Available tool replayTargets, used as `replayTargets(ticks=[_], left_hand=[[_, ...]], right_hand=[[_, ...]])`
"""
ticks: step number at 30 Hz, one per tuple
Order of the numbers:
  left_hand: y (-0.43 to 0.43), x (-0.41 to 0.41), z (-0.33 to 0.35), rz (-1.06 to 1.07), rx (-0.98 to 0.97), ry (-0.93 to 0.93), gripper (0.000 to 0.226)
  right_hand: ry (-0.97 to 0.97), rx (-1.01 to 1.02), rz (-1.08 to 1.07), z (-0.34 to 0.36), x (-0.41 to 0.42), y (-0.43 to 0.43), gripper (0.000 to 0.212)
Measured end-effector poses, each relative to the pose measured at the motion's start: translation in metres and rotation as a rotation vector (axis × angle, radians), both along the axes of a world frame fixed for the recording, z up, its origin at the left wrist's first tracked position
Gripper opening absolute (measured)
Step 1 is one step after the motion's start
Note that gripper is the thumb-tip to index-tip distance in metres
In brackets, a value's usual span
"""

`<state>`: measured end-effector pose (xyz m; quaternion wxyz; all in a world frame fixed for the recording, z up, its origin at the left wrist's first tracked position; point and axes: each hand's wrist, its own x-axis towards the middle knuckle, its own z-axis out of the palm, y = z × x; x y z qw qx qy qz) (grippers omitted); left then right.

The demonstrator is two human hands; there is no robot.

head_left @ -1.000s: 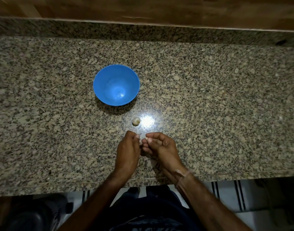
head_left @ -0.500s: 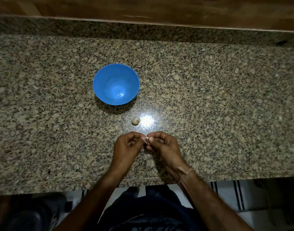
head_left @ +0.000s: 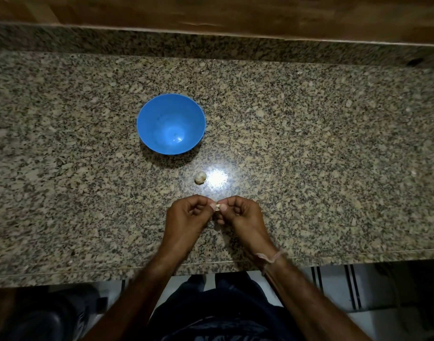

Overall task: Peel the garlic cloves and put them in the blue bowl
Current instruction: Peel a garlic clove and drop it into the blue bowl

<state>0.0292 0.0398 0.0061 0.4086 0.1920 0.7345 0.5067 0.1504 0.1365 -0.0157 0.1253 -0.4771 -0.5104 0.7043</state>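
Both my hands meet over the near part of the tabletop [head_left: 309, 156], and between them I pinch one small garlic clove [head_left: 218, 206]. My left hand [head_left: 186, 217] has its fingers [head_left: 201, 199] curled in, with thumb and forefinger tips closed on the left end of the clove. My right hand [head_left: 243, 217] is curled the same way, its fingers [head_left: 232, 200] nipping the right end. The clove is pale and mostly hidden by my fingertips, so I cannot tell how much skin is on it. I also cannot tell whether my hands rest on the stone or hang just above it.

A second piece of garlic [head_left: 200, 177] lies on the tabletop just beyond my hands, right beside a bright patch of reflected light [head_left: 217, 178]. It touches neither my hands nor the blue bowl [head_left: 171, 124]. That bowl stands upright farther back and a little to the left, well apart from my hands, and I can see down to its glossy blue bottom.

A thin pale band [head_left: 270, 258] circles my right wrist. The tabletop is speckled granite, with a raised strip of the same stone along the back and a wooden panel [head_left: 211, 13] above it.
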Motion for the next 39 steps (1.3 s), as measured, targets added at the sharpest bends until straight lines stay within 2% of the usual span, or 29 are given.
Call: replayTargets(ticks=[3,6,8,10,14,16,24,39], left_hand=[[0.001,0.000,0.001,0.001,-0.004,0.003,0.007],[0.001,-0.003,0.001,0.056,-0.024,-0.246,0.011],[-0.001,-0.004,-0.001,0.063,-0.041,-0.299,0.013],[-0.002,-0.003,0.000,0.057,-0.046,-0.240,0.012],[-0.001,-0.002,0.005,-0.012,-0.049,0.017,0.008],[-0.001,-0.001,0.007,-0.027,-0.048,0.066,0.009],[-0.001,-0.003,0.010,-0.027,-0.027,-0.091,0.012],[0.002,-0.003,0.010,0.008,-0.023,-0.161,0.014]], right_hand=[[0.010,-0.070,-0.029,0.000,-0.001,-0.003,0.009],[0.052,-0.068,-0.044,0.004,-0.001,-0.004,0.008],[0.079,-0.054,-0.052,0.005,0.000,-0.004,0.010],[0.104,-0.066,-0.071,0.006,0.001,-0.004,0.010],[0.136,-0.084,-0.106,0.010,0.002,-0.004,0.013],[0.150,-0.076,-0.108,0.011,0.001,-0.004,0.014],[0.122,0.153,-0.002,0.012,0.004,0.000,0.013],[0.117,0.232,0.038,0.008,0.007,0.002,0.012]])
